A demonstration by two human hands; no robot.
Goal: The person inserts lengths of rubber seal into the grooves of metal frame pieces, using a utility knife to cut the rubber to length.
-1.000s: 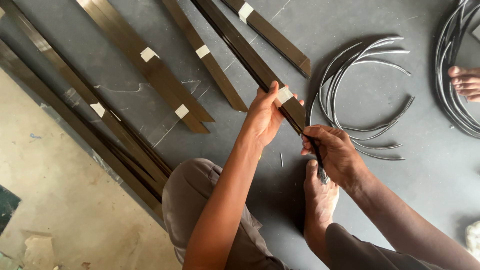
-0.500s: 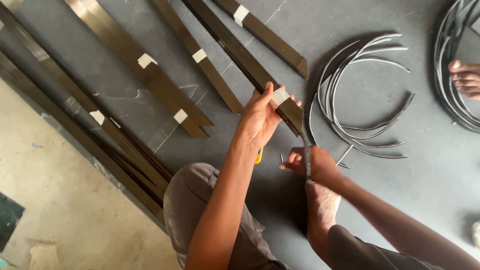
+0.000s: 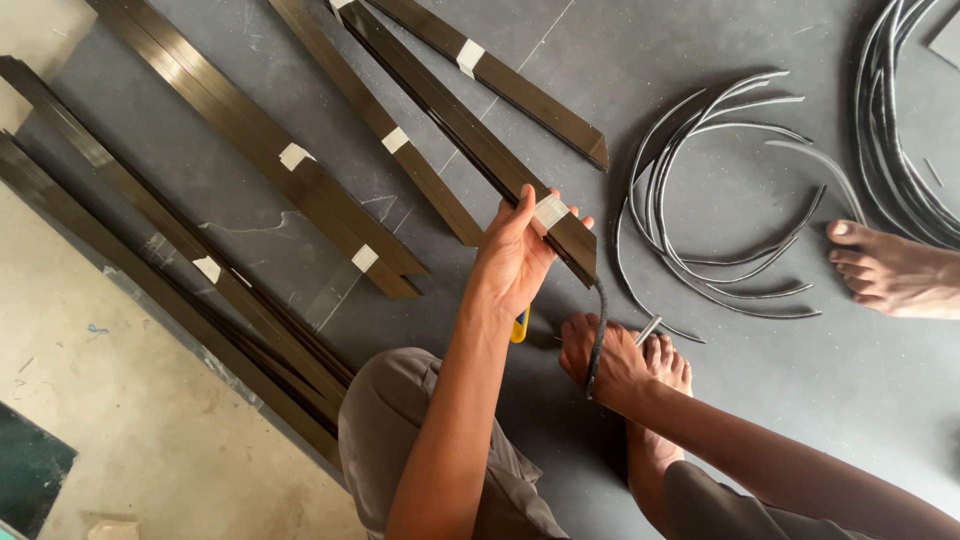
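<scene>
Below the bar's (image 3: 480, 150) end, right hand (image 3: 610, 365) has drawn its pinched rubber strip (image 3: 598, 335) lower.

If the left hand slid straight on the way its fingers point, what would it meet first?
The left hand points up and right, across the dark metal strip it holds. Past that, the nearest thing in line looks like the shorter dark strip with a tape patch, though depth is hard to judge.

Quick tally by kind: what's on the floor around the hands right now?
Dark brown metal strips and strip bundles with pale tape: about 7
Heaps of curved black rubber strips: 2
Black rubber strip pulled by the right hand, its strip gripped by the left hand: 1
Yellow-handled tool: 1
Total: about 11
</scene>
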